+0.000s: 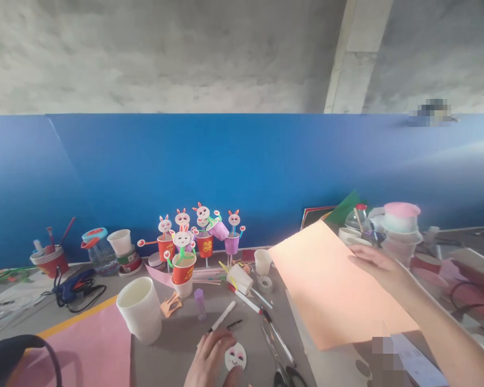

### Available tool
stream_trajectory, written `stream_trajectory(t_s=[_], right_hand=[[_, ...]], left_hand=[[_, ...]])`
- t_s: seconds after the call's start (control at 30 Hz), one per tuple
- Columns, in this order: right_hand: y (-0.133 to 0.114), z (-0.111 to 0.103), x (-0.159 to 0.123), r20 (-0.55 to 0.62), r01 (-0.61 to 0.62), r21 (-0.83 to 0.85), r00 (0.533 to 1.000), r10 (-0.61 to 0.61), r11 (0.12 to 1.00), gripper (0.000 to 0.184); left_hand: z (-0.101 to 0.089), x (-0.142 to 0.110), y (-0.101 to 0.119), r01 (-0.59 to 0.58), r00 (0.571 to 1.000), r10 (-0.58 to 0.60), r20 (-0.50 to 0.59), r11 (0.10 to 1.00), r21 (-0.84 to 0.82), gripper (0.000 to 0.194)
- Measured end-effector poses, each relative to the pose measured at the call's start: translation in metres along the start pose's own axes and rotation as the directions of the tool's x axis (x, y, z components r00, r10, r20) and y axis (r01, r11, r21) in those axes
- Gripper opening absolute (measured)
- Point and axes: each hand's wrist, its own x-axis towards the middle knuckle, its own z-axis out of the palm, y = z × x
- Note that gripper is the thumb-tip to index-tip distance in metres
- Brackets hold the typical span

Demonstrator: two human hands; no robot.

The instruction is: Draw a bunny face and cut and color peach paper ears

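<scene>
Right hand (373, 259): grasping orange paper (334, 290) by edge, paper right of scissors (277, 359). Left hand (210, 356): fingers bent beside round face cutout (235, 355) on table (165, 360); cannot tell if gripping.

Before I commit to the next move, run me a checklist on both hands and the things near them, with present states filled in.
1. Right hand has the orange sheet by its edge: ok.
2. Left hand securing the white face disc: cannot tell; it overlaps the disc's edge, but a firm grip isn't clear.
3. White face disc drawn side up: ok, the drawn face shows.
4. Scissors beside the disc, not under the orange sheet: ok.
5. Rabbit figures all upright: not ok; one with a purple cup tilts.
</scene>
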Motion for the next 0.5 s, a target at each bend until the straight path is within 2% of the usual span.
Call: stream_trajectory(t_s=[0.13,0.27,0.4,0.5], right_hand=[[-0.027,0.002,-0.003,0.053,0.026,-0.023,0.998,-0.025,0.999,0.035],[-0.054,0.01,-0.005,0.155,0.187,-0.184,0.975,-0.16,0.965,0.031],[-0.089,0.027,-0.014,0.256,0.422,-0.388,0.903,-0.344,0.819,0.028],[-0.124,0.044,-0.026,0.376,0.543,-0.406,0.832,-0.407,0.735,0.027]], left_hand=[[-0.021,0.025,0.02,0.086,0.996,-0.086,-0.001,0.996,-0.039,0.029],[-0.048,0.058,0.045,0.133,0.991,-0.133,0.0,0.99,0.052,0.04],[-0.067,0.093,0.069,0.031,0.995,-0.021,-0.096,0.994,0.105,0.054],[-0.078,0.118,0.082,0.048,0.997,-0.046,-0.061,0.998,0.041,0.066]])
